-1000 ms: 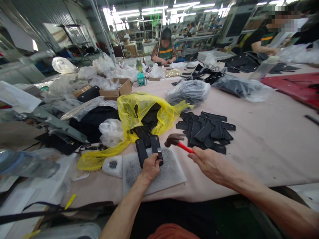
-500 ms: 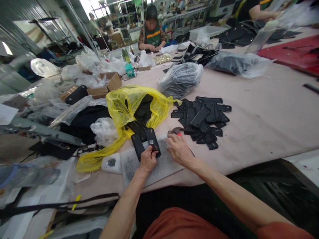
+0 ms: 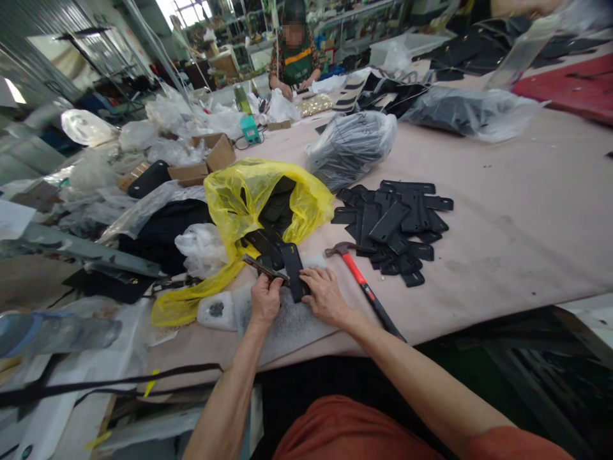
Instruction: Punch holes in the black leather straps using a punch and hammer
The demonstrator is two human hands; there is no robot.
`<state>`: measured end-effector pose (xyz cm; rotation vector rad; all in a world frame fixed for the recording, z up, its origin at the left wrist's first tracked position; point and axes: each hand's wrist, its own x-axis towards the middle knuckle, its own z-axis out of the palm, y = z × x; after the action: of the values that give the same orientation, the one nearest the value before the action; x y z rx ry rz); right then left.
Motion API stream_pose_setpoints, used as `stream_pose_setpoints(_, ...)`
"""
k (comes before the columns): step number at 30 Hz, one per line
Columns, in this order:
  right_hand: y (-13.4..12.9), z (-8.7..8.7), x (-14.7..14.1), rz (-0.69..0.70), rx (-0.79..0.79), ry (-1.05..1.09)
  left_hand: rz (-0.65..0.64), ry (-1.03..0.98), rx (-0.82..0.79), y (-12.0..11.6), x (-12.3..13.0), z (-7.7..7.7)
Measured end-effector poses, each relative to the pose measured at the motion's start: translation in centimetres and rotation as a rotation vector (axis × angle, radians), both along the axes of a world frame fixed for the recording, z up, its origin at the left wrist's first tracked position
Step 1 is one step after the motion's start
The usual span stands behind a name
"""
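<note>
While the left hand (image 3: 267, 299) is clamping a metal tool (image 3: 258, 266) before the yellow bag (image 3: 316, 206), the right hand (image 3: 328, 297), grip unclear, is touching a black panel (image 3: 292, 268) there. The bag is holding dark pieces (image 3: 278, 207); a hammer (image 3: 360, 278) is lying to its right.

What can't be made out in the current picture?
Head view:
- Tool: gripped end, hidden by left hand.
- Yellow bag: how many black pieces are inside; its folds hide them.
- Hammer: handle marking, too small.
- Arm at upper right: its owner, cut off by top edge.
</note>
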<state>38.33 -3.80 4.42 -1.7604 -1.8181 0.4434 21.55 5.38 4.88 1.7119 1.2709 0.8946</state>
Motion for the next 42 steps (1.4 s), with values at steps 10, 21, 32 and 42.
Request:
stream_pose_setpoints(10, 5.0, 1.7, 0.3, -0.269, -0.037, -0.13, 0.091, 0.048, 0.031, -1.4, -2.4, -1.3)
stream_pose_setpoints(21, 11.1, 2.3, 2.7, -0.407, -0.164, 0.006, 0.115, -0.062, 0.008, -1.7, -2.8, -1.8)
stream_pose_setpoints(32, 10.5, 8.1, 9.7, -0.144, 0.222, -0.264, 0.123, -0.106, -0.023, -1.7, -2.7, -1.9)
stream_pose_setpoints(42, 17.7, 4.3, -6.3, 0.789, -0.061, -0.529, 0.09, 0.049, 0.181, -2.3, -2.6, -2.0)
